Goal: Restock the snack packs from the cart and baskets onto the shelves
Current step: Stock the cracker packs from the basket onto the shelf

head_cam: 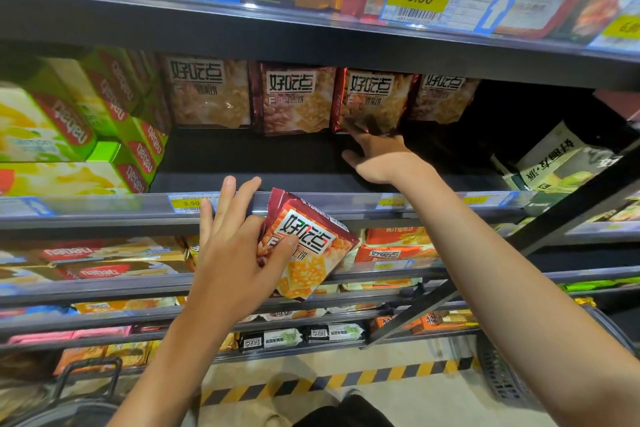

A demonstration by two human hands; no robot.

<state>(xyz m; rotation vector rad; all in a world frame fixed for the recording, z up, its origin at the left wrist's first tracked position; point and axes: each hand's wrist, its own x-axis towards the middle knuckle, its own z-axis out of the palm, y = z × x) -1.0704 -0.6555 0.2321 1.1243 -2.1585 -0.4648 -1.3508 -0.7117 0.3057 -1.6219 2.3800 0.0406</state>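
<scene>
Dark store shelves (242, 163) fill the view, price tags along their rails. At nine o'clock lie green wafer boxes (69, 125). Just below centre, the left hand (235, 253) holds a red snack pack (308, 246) tilted before the shelf rail, thumb pressed on its face, fingers (225, 198) spread behind it. At twelve o'clock four matching packs (294, 97) stand upright at the shelf's back. At one o'clock the right hand (381, 156) reaches in, fingers touching the third pack's lower edge; whether they pinch it I cannot tell.
</scene>
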